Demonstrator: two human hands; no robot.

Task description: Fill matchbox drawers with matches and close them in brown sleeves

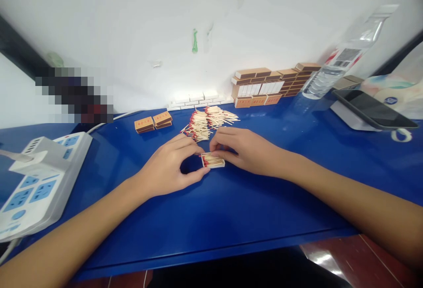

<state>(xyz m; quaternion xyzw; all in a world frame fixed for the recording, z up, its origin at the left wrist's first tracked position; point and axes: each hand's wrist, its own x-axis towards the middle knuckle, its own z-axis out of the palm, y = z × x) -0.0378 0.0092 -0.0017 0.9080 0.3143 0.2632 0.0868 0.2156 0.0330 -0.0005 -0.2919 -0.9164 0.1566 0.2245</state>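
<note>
A small white matchbox tray (220, 165) filled with red-tipped matches (211, 160) rests on the blue table in front of me. The thumb and fingers of my left hand (170, 162) grip its left end. My right hand (243, 149) bends over the far right side of the tray, its thumb and fingertips closed together on matches there; the fingers partly cover them. Just beyond my hands lies a loose heap of matches (200, 125), with red heads pointing various ways.
Against the wall stand white trays (194, 100) and stacked matchboxes (256, 74). Several more matchboxes (144, 124) sit at left. A power strip (71, 177) occupies the left side. On the right are a leaning water bottle (343, 58) and a phone (370, 107) on a white box.
</note>
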